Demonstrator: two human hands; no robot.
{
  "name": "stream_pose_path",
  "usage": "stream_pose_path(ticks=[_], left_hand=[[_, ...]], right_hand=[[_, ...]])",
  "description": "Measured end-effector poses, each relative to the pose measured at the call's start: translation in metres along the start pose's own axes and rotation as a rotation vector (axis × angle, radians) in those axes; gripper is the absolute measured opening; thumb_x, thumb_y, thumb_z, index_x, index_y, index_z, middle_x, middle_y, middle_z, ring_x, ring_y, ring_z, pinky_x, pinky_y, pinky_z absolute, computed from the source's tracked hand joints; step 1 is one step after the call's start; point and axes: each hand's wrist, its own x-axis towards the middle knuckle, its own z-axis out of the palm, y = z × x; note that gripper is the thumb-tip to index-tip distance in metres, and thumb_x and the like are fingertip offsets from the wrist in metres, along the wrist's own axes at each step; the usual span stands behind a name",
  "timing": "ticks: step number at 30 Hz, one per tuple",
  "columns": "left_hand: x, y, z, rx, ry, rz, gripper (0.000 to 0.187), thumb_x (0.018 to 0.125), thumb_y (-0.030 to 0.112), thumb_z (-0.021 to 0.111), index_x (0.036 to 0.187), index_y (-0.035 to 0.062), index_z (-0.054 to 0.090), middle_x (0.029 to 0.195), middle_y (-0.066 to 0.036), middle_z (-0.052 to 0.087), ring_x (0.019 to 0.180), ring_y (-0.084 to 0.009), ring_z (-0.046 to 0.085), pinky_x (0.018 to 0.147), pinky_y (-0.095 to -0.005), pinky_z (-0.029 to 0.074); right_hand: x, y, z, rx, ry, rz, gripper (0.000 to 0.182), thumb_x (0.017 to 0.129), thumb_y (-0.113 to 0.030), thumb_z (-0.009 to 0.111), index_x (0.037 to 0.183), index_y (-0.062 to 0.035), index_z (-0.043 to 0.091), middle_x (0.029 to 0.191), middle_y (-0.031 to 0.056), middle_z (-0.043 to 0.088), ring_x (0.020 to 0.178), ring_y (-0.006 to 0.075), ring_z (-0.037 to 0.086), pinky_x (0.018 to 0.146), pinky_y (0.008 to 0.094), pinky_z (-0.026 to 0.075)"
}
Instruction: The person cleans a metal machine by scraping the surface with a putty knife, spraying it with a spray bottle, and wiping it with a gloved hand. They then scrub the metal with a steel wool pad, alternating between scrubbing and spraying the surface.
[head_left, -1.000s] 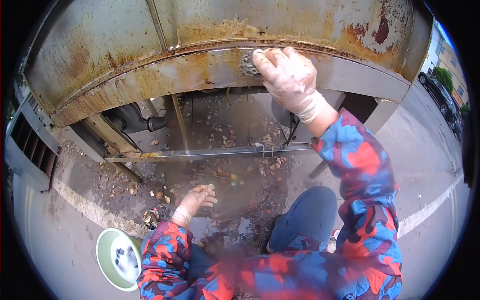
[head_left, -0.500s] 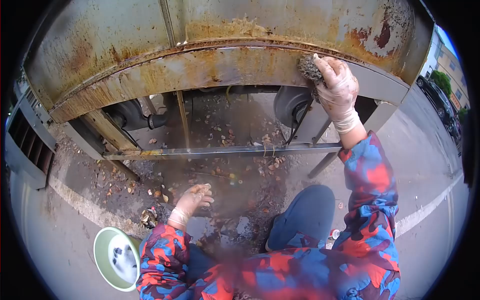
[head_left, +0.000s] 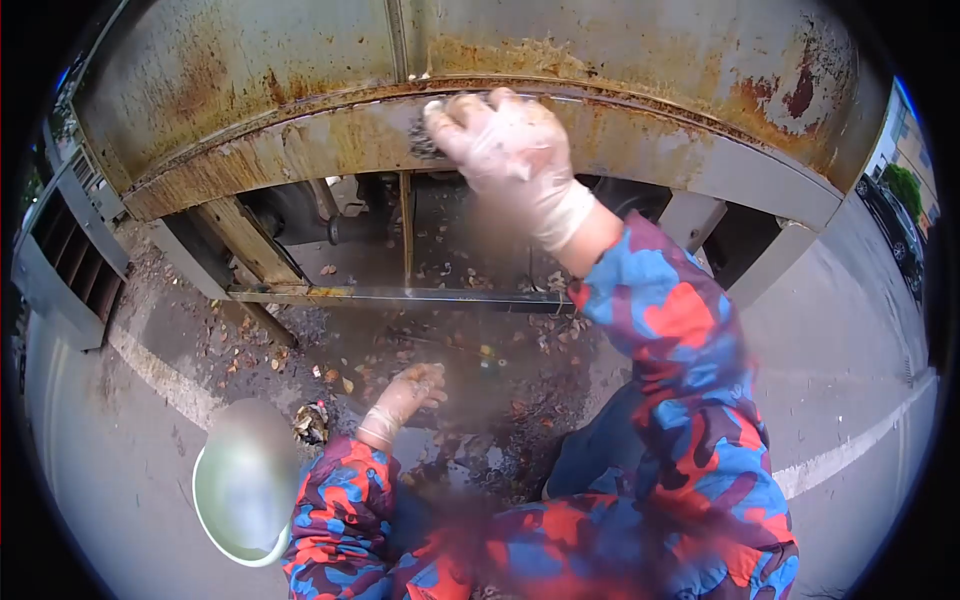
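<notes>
My right hand [head_left: 515,155], in a thin whitish glove, presses a grey steel wool scourer [head_left: 424,138] against the rusty metal rail [head_left: 340,140] of a large stained cabinet. Most of the scourer is hidden behind the fingers. My left hand [head_left: 408,398], gloved as well, hangs low over the wet ground with its fingers loosely apart and nothing in them. Beside my left sleeve stands a pale green bucket [head_left: 205,500]; its contents are blurred.
Below the rail, a thin metal crossbar [head_left: 400,297] spans the cabinet's legs. Fallen leaves [head_left: 235,350] litter the wet ground. A grey slatted metal unit [head_left: 75,250] stands to the left, and a dark car [head_left: 890,230] is at the far right.
My right hand has moved left along the rail with the steel wool scourer, from the right part towards the middle. My left hand stays low in nearly the same pose.
</notes>
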Motion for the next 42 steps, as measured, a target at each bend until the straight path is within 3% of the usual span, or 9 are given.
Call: stream_pose_path(ticks=[5, 10, 13, 14, 19, 23, 30, 32, 42], left_hand=[[-0.023, 0.009, -0.008, -0.060, 0.019, 0.031, 0.037, 0.097, 0.023, 0.052, 0.128, 0.0026, 0.050, 0.109, -0.011, 0.062, 0.091, -0.0200, 0.065, 0.077, -0.0279, 0.053], [-0.020, 0.015, -0.007, -0.028, 0.019, 0.023, 0.035, 0.098, 0.021, 0.051, 0.128, 0.0043, 0.050, 0.108, -0.009, 0.061, 0.091, -0.0182, 0.065, 0.076, -0.0263, 0.051], [-0.012, 0.012, -0.005, -0.032, 0.010, -0.001, 0.033, 0.097, 0.020, 0.052, 0.126, 0.0052, 0.051, 0.109, -0.009, 0.061, 0.088, -0.0177, 0.065, 0.073, -0.0255, 0.052], [-0.008, 0.009, -0.003, -0.004, 0.031, -0.045, 0.033, 0.097, 0.020, 0.053, 0.126, 0.0052, 0.051, 0.109, -0.009, 0.061, 0.088, -0.0177, 0.065, 0.073, -0.0253, 0.052], [-0.020, 0.004, -0.008, -0.026, 0.038, -0.033, 0.035, 0.096, 0.020, 0.053, 0.127, 0.0037, 0.050, 0.111, -0.012, 0.061, 0.086, -0.0175, 0.065, 0.072, -0.0255, 0.052], [-0.036, 0.016, -0.007, 0.023, 0.022, 0.035, 0.036, 0.097, 0.021, 0.052, 0.128, 0.0033, 0.049, 0.112, -0.013, 0.060, 0.089, -0.0172, 0.065, 0.074, -0.0262, 0.052], [-0.022, 0.015, -0.004, -0.032, -0.041, 0.095, 0.037, 0.097, 0.022, 0.053, 0.128, 0.0019, 0.050, 0.113, -0.012, 0.060, 0.089, -0.0165, 0.064, 0.075, -0.0259, 0.050], [-0.011, 0.005, -0.008, 0.192, -0.025, 0.140, 0.038, 0.096, 0.022, 0.054, 0.128, 0.0012, 0.050, 0.112, -0.011, 0.061, 0.088, -0.0161, 0.063, 0.074, -0.0260, 0.051], [-0.015, -0.009, -0.004, 0.232, 0.001, 0.182, 0.037, 0.097, 0.022, 0.054, 0.127, 0.0014, 0.050, 0.108, -0.005, 0.061, 0.086, -0.0147, 0.062, 0.072, -0.0267, 0.050]], right_hand=[[-0.048, 0.054, -0.033, -0.108, 0.094, 0.081, 0.035, 0.066, -0.014, 0.063, 0.100, -0.0150, 0.066, 0.089, 0.0012, 0.063, 0.074, 0.0216, 0.060, 0.061, 0.0333, 0.050], [0.027, -0.041, 0.037, -0.042, 0.083, 0.040, 0.021, 0.073, -0.019, 0.056, 0.092, -0.0143, 0.061, 0.080, 0.0017, 0.059, 0.073, 0.0203, 0.060, 0.058, 0.0330, 0.048], [0.068, -0.103, 0.074, 0.431, 0.136, -0.100, 0.006, 0.075, -0.019, 0.054, 0.077, -0.0152, 0.059, 0.076, 0.0024, 0.057, 0.074, 0.0212, 0.060, 0.059, 0.0348, 0.048], [0.071, -0.106, 0.078, 0.384, 0.137, -0.108, 0.008, 0.075, -0.018, 0.055, 0.080, -0.0146, 0.059, 0.076, 0.0023, 0.057, 0.074, 0.0220, 0.060, 0.060, 0.0357, 0.048], [0.003, -0.033, 0.028, -0.018, 0.116, -0.001, 0.027, 0.073, -0.016, 0.056, 0.099, -0.0147, 0.062, 0.081, -0.0001, 0.060, 0.071, 0.0196, 0.059, 0.055, 0.0317, 0.047], [-0.032, 0.017, 0.000, -0.094, 0.168, 0.054, 0.032, 0.068, -0.015, 0.061, 0.100, -0.0153, 0.066, 0.087, -0.0010, 0.063, 0.070, 0.0194, 0.058, 0.056, 0.0317, 0.047], [0.075, -0.101, 0.074, 0.107, 0.066, -0.060, 0.022, 0.077, -0.020, 0.053, 0.097, -0.0151, 0.060, 0.090, 0.0026, 0.061, 0.078, 0.0216, 0.060, 0.061, 0.0382, 0.047], [0.093, -0.120, 0.087, 0.211, 0.030, -0.093, 0.020, 0.078, -0.020, 0.053, 0.097, -0.0154, 0.060, 0.090, 0.0030, 0.061, 0.080, 0.0225, 0.060, 0.063, 0.0391, 0.047], [-0.001, 0.002, 0.017, -0.075, 0.201, 0.034, 0.044, 0.062, -0.010, 0.063, 0.106, -0.0162, 0.066, 0.090, -0.0014, 0.063, 0.071, 0.0220, 0.059, 0.063, 0.0353, 0.047]])
